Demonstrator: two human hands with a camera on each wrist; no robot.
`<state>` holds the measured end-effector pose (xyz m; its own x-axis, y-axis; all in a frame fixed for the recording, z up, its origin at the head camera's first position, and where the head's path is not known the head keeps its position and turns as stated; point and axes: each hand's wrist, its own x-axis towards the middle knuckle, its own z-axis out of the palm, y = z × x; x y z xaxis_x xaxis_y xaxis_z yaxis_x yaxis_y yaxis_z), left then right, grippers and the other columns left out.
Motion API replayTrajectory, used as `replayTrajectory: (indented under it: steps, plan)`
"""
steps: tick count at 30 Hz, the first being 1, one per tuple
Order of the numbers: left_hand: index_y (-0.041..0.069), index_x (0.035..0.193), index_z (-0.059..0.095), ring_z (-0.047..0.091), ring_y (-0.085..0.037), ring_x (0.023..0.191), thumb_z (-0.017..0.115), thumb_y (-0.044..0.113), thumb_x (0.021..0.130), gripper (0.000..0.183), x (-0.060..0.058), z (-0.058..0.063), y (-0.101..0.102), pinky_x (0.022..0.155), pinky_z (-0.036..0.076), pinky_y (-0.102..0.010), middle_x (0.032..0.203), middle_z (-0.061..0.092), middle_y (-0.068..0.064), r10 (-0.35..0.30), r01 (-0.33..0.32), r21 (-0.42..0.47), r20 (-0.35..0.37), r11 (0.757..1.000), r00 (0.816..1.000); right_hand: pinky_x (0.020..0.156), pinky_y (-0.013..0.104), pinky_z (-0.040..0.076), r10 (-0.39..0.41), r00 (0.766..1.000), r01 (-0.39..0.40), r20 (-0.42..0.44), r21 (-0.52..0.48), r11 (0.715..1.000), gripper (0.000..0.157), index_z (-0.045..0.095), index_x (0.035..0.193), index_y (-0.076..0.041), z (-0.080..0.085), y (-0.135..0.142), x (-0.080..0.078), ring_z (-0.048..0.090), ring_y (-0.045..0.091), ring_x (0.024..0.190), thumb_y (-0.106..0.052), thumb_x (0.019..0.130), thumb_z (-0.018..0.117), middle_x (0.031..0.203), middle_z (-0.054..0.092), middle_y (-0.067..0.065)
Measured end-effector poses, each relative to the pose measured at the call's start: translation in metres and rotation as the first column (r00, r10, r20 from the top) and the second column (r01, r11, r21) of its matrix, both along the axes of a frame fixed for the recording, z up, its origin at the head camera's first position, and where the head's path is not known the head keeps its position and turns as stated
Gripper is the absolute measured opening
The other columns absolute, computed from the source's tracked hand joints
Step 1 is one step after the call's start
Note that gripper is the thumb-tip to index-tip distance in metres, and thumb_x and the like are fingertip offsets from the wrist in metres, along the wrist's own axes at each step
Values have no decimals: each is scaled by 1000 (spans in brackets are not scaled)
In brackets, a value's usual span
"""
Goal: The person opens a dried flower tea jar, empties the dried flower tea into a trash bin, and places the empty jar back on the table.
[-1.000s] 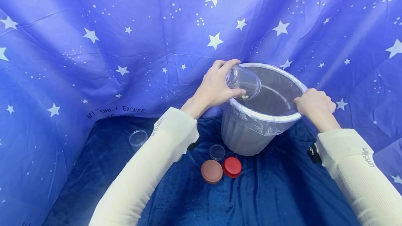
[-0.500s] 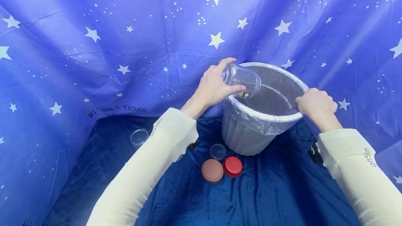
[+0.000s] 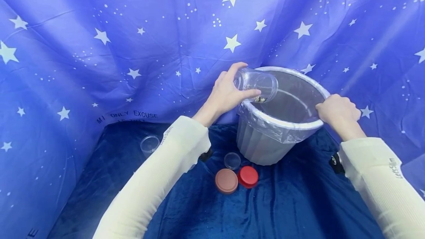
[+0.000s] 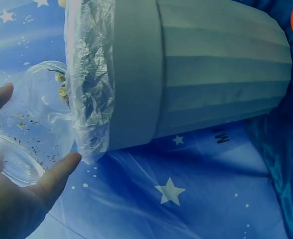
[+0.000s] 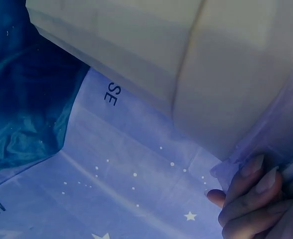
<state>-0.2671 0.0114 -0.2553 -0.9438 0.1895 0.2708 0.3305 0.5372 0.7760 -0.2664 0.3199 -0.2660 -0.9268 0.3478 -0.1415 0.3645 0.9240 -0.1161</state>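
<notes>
My left hand point(image 3: 227, 89) grips a clear plastic jar point(image 3: 262, 80) tipped on its side, its mouth over the left rim of a grey trash can point(image 3: 262, 146). Small dried yellowish bits point(image 4: 62, 92) lie near the jar's mouth, and dark crumbs cling to its inner wall in the left wrist view. My right hand point(image 3: 338, 111) holds the can's right rim, fingers curled over the clear liner bag point(image 3: 282, 134). In the right wrist view those fingers point(image 5: 251, 199) bend around the bagged edge. The can leans a little toward the right.
On the dark blue cloth point(image 3: 186, 209) in front of the can lie a brownish-pink lid point(image 3: 227, 181), a red lid point(image 3: 248, 176) and a clear round lid or dish point(image 3: 232, 160). Another clear container point(image 3: 150, 144) stands left, partly behind my left sleeve. A starry blue curtain point(image 3: 149, 17) surrounds the area.
The jar has turned slightly nearer level, its mouth still over the can, and the bits inside have shifted a little. Both hands keep their grips. The whole view has drifted slightly.
</notes>
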Motion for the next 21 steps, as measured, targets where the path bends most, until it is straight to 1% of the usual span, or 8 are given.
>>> replayTrajectory:
  steps: [3, 7, 12, 17, 21]
  plan:
    - [40, 142, 41, 48, -16, 123, 81, 51, 74, 79, 0, -2, 0, 103, 44, -42, 134, 51, -2, 4, -4, 27, 3, 1000, 1000, 84, 60, 45, -1, 1000, 1, -4, -1, 1000, 66, 43, 126, 21, 0, 0, 0, 48, 61, 113, -37, 96, 38, 122, 46, 45]
    - [40, 141, 42, 48, -15, 124, 82, 51, 74, 79, 2, -5, 1, 104, 44, -42, 134, 51, 0, 14, -14, 64, 3, 998, 1000, 82, 60, 45, -1, 1000, 1, -10, -4, 1000, 67, 43, 126, 21, -2, 3, -2, 47, 61, 113, -39, 96, 39, 123, 45, 46]
    - [38, 140, 44, 51, -15, 118, 83, 50, 73, 79, 0, -7, -1, 100, 45, -39, 129, 55, 0, 45, -42, 71, -40, 997, 998, 81, 61, 45, 1, 1000, -1, -31, -8, 1000, 68, 43, 126, 22, -5, 3, -4, 48, 61, 111, -39, 96, 40, 122, 46, 46]
    - [38, 141, 45, 51, -15, 118, 83, 50, 73, 80, -3, 0, -2, 99, 45, -39, 130, 56, -1, 77, -70, 91, -67, 993, 995, 80, 60, 45, 0, 999, 0, -33, -5, 1000, 68, 43, 126, 22, -5, 2, -5, 48, 61, 111, -39, 95, 41, 122, 46, 46]
    - [39, 145, 42, 50, -15, 123, 81, 52, 74, 83, -3, 8, -2, 100, 44, -39, 136, 55, 1, 84, -78, 71, -93, 994, 992, 80, 60, 45, -7, 1000, 7, -22, -6, 1000, 69, 43, 127, 21, -4, 4, -5, 48, 60, 112, -40, 95, 41, 123, 46, 45]
